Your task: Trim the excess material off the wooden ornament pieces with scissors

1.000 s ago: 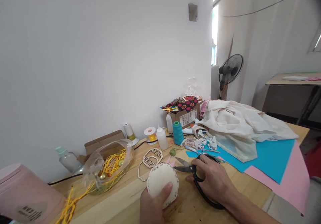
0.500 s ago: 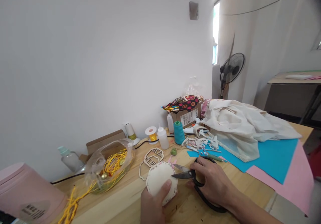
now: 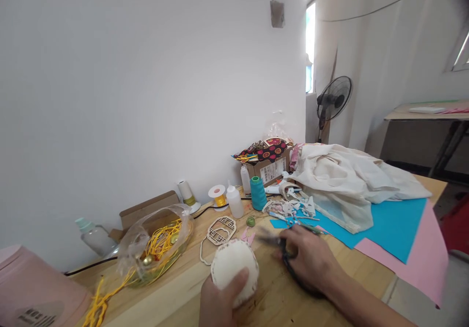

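Observation:
A round cream fabric piece (image 3: 234, 263) with a patterned fringe round its edge is held in my left hand (image 3: 223, 297), the thumb pressed on its face. My right hand (image 3: 311, 258) grips black-handled scissors (image 3: 287, 256), whose blades are blurred by motion and point left, apart from the fabric piece. Behind the round piece lies a cut-out lattice frame (image 3: 222, 230) of pale wood, with a loop of cream cord (image 3: 203, 254) beside it. A small green ball (image 3: 250, 221) and a pink scrap (image 3: 248, 237) sit near the blades.
Along the wall stand a teal thread cone (image 3: 258, 194), a squeeze bottle (image 3: 235, 201), a yellow thread spool (image 3: 219, 197) and a cardboard box (image 3: 273, 171). Fabric scraps (image 3: 293, 207), blue sheet (image 3: 388, 229) and white cloth (image 3: 340, 171) lie right; a bag of yellow cords (image 3: 161, 244) and pink bin (image 3: 40, 288) left.
The scissors have moved away from the fabric piece's edge, and their blades are now smeared. The whole view has shifted slightly. My left hand still holds the round piece.

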Demonstrator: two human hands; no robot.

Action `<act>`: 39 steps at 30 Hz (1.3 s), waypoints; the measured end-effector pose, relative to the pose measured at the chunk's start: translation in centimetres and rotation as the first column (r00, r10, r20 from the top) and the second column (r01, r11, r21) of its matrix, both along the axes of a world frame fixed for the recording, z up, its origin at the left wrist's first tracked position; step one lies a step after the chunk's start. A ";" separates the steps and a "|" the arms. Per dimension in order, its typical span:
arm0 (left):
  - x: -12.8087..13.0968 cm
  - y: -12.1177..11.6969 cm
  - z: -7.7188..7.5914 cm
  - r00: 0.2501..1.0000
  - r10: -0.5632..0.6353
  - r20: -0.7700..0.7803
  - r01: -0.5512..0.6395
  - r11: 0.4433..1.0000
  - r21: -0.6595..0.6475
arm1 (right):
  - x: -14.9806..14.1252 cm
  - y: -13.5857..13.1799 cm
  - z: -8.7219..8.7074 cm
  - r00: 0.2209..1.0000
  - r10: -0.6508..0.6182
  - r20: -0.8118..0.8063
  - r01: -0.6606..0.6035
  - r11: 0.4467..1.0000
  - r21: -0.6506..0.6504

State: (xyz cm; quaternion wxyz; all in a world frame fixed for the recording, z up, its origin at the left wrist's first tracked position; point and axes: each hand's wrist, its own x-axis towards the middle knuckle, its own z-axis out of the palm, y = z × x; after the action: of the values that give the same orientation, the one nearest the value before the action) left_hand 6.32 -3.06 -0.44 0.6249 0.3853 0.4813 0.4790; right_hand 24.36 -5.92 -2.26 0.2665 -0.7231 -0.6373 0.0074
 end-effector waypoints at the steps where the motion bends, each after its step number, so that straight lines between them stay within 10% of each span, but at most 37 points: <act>1: -0.1 0.0 -0.1 0.999 -0.016 -0.049 0.017 1.000 0.026 | 0.1 0.0 -0.1 0.999 -0.045 0.004 0.045 0.999 0.006; 14: 0.4 -0.2 0.1 0.993 0.104 0.049 -0.106 0.994 0.032 | -0.4 -0.5 0.4 0.978 0.206 -0.019 -0.204 0.977 0.067; 39: -0.1 0.1 0.6 0.995 0.068 -0.067 -0.063 0.995 0.082 | -0.4 -0.5 0.1 0.995 0.094 0.031 -0.097 0.991 0.094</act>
State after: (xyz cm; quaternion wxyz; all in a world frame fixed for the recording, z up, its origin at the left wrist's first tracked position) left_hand 6.27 -2.94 0.16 0.5757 0.4104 0.4959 0.5042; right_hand 23.94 -6.41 -2.14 0.2916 -0.6782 -0.6742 -0.0201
